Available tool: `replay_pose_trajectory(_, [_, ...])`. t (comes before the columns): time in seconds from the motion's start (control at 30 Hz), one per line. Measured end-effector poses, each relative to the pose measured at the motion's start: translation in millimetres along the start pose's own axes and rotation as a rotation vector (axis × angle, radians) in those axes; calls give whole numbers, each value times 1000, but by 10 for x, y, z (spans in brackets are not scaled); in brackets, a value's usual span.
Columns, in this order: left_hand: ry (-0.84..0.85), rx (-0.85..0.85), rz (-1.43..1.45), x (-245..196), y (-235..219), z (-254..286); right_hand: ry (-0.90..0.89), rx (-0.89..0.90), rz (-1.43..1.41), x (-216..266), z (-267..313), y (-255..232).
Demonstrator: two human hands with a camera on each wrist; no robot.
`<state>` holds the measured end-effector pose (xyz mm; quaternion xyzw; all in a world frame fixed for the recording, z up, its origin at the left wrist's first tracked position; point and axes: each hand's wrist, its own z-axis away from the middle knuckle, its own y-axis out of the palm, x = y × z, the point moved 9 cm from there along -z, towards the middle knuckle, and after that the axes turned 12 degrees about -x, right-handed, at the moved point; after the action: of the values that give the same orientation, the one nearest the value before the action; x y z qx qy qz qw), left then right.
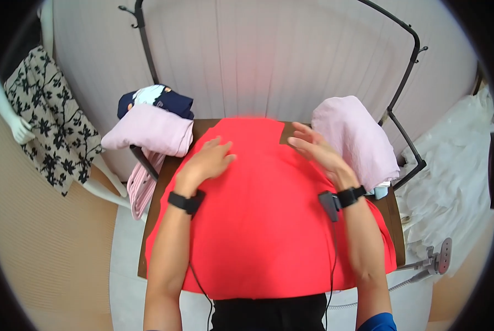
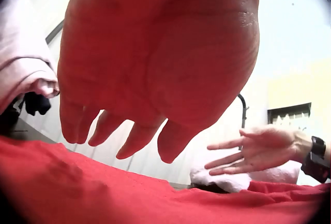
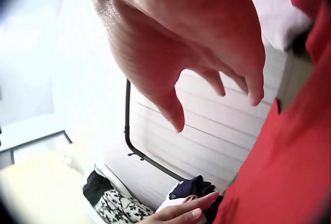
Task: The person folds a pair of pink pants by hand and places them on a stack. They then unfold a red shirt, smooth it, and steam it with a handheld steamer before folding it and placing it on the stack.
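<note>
A red garment (image 1: pixel 252 220) lies spread over the brown table, its narrower end at the back and its wide hem at the near edge. Over its left side my left hand (image 1: pixel 207 160) hovers palm down, fingers extended. The left wrist view shows this palm (image 2: pixel 155 53) above the red cloth, with nothing held. My right hand (image 1: pixel 321 154) is raised near the back right of the garment, fingers spread and thumb apart. In the right wrist view, the right hand (image 3: pixel 181 32) has bare air between its fingers.
A folded pink cloth (image 1: pixel 150 129) with a navy garment (image 1: pixel 175 103) sits at the back left. Another pink cloth (image 1: pixel 354 138) lies at the back right. A black rack frame (image 1: pixel 415 66) stands behind. A mannequin's floral skirt (image 1: pixel 56 116), white ruffled fabric (image 1: pixel 451 165) and a steamer head (image 1: pixel 444 256) flank the table.
</note>
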<state>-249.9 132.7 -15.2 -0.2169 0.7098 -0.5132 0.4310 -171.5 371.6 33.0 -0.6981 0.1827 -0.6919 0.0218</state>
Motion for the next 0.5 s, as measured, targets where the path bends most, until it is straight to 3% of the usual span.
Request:
replay_pose_trajectory(0.03, [11,5,-7,-11,-50,-8,74,-6,-116,-172,-184,83])
replay_pose_trajectory(0.07, [-89,-4,-12,41,-151,28,149,-7,-233,-341,-348,159])
replay_pose_trajectory(0.1, [-195,-13,-18,136,-206,44,155,-9,-240,-460,-499,211])
replay_pose_trajectory(0.2, [-281,-31,48,365,-178,-55,243,-115,-306,-662,-793,284])
replay_pose_trajectory(0.27, [-293,-38,45,472,-115,-104,227,-208,-379,-685,-879,258])
replay_pose_trajectory(0.33, [-313,-37,41,593,-41,-94,250,-189,-392,-763,-912,328])
replay_pose_trajectory(0.4, [-222,-32,318,559,-22,-166,286,-277,-428,-602,-885,280])
replay_pose_trajectory(0.5, [-309,-101,349,571,-48,-167,272,-226,-381,-668,-965,260])
